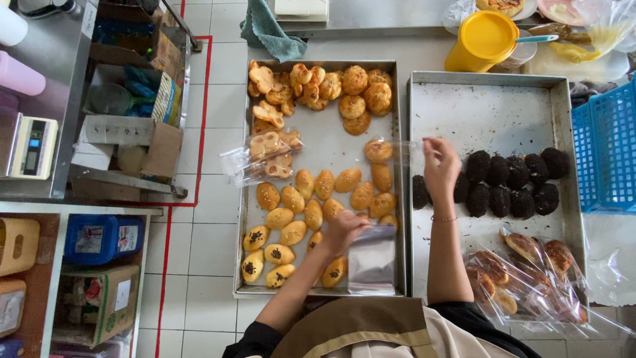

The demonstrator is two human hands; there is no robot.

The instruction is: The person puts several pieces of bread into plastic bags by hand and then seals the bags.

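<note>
2 steel trays (324, 142) on table, tiled floor (212, 258).

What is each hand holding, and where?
Right hand pinches the edge of a clear bag with a bun. Left hand touches the bag stack; grip unclear.

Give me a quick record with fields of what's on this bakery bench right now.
left hand: left hand on the stack of clear plastic bags
right hand: right hand raised, pinching a clear plastic bag with one bun inside
left metal tray: golden oval buns, round cookies
right metal tray: dark crumb-coated round buns, bagged pastries
behind: yellow lidded plastic jug
</note>
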